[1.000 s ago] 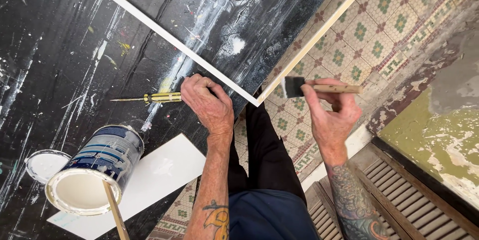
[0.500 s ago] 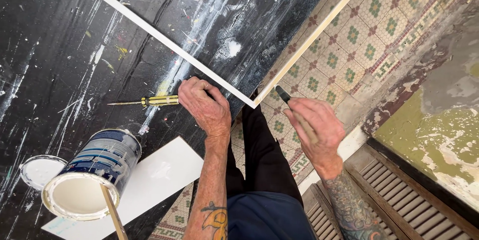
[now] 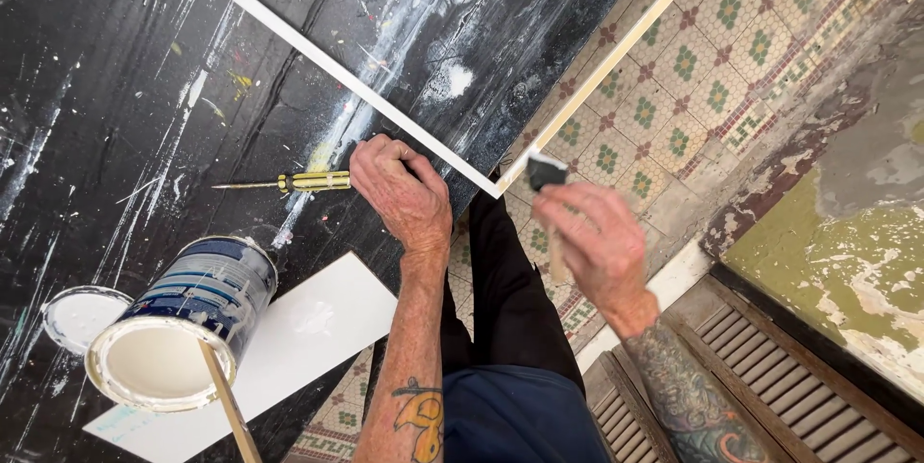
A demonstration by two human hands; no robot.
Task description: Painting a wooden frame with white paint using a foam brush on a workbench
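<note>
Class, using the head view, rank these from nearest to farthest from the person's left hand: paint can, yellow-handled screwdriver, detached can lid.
From the left hand:
1. Yellow-handled screwdriver, just to its left, on the black table.
2. Paint can, lower left, open.
3. Detached can lid, beyond the can, at the far left.

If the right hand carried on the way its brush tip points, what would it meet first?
Most likely the corner of the white frame: the right hand aims its foam brush up and left at that corner, just short of it. Depth is unclear, so contact cannot be ruled out.
</note>
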